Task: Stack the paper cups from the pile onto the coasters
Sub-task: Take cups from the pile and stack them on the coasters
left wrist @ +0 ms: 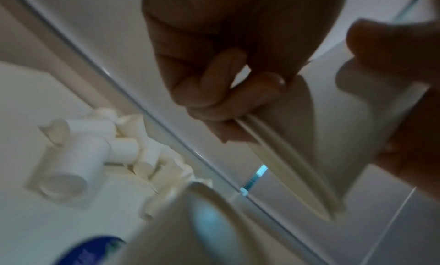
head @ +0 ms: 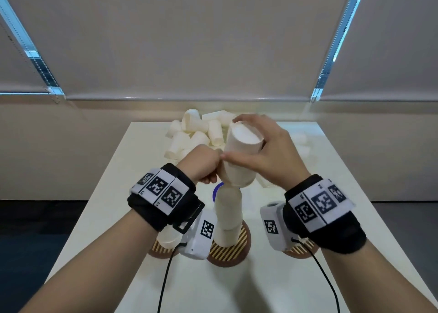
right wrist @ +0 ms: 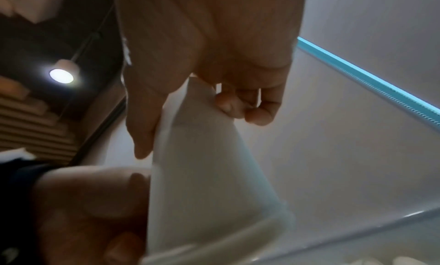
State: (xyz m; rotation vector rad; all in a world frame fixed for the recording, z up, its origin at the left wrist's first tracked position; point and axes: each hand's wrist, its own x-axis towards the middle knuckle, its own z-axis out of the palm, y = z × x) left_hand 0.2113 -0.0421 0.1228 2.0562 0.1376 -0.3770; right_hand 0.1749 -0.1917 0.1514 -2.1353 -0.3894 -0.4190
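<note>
A white paper cup (head: 239, 161) is held upside down and tilted, just above a stack of inverted cups (head: 228, 215) on the middle striped coaster (head: 237, 251). My right hand (head: 267, 151) grips its upper closed end. My left hand (head: 206, 165) pinches its rim at the lower left. In the left wrist view my left hand (left wrist: 214, 92) pinches what looks like two nested rims (left wrist: 285, 165). In the right wrist view my right hand (right wrist: 202, 52) curls around the cup (right wrist: 209, 165). The loose cup pile (head: 199, 135) lies at the table's far end.
The left coaster (head: 158, 250) carries a single cup (head: 167, 238), partly behind my left wrist. The right coaster (head: 301, 251) is mostly hidden by my right wrist camera. A blue ring mark (head: 216, 190) shows on the white table (head: 260, 277) behind the stack. More loose cups (head: 301, 144) lie at the far right.
</note>
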